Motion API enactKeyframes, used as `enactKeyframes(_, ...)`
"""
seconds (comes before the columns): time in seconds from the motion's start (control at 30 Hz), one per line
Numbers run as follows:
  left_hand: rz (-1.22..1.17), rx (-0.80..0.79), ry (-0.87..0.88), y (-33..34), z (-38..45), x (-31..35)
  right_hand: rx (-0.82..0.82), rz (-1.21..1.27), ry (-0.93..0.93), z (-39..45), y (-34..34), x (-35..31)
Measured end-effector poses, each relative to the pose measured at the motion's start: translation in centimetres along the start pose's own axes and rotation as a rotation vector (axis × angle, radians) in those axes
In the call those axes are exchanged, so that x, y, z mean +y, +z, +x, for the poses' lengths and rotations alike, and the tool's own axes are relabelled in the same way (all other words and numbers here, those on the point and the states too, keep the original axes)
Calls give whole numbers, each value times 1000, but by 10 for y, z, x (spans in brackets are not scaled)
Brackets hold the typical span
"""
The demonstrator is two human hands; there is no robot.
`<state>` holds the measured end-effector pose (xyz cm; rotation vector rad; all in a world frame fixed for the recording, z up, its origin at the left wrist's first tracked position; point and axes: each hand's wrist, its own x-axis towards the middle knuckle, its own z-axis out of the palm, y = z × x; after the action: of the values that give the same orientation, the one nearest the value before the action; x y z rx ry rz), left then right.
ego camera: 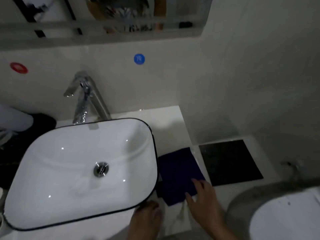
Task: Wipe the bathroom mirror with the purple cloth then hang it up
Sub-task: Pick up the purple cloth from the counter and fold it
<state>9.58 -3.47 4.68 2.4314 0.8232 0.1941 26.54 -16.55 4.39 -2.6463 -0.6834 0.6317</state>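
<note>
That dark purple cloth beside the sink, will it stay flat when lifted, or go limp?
Probably limp: the purple cloth lies flat, folded square on the white counter, like thin fabric. It looks light, so the right hand touching its near corner should lift it easily. Pushed, it would likely bunch rather than slide.

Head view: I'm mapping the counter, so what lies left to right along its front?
White black-rimmed rectangular basin → folded purple cloth → black square tile → white round toilet lid.

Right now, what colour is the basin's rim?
Black: a thin dark line edging the white basin's rim, clearest in the head view.
</note>
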Motion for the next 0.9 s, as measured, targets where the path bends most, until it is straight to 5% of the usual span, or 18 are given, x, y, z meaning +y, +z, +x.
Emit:
enactKeyframes(0.07, -104, -128, -142, 2, 23, 25, -6, 3, -102, 17, 13, -6)
enactKeyframes(0.2, -214, -66, -290, 32, 35, 43, -73, -90, -321, 57, 17, -16)
enactKeyframes(0.37, -151, -64, -324, 47, 47, 50, -137, -337, -298, 79, 18, -22)
enactKeyframes(0.7, -157, -39, -236, 43, 60, 72, -58, -202, -329, 69, 2, 13)
enactKeyframes(0.9, -275, 125, -61, -5, 101, 116, 45, 65, -279, 72, -56, -19)
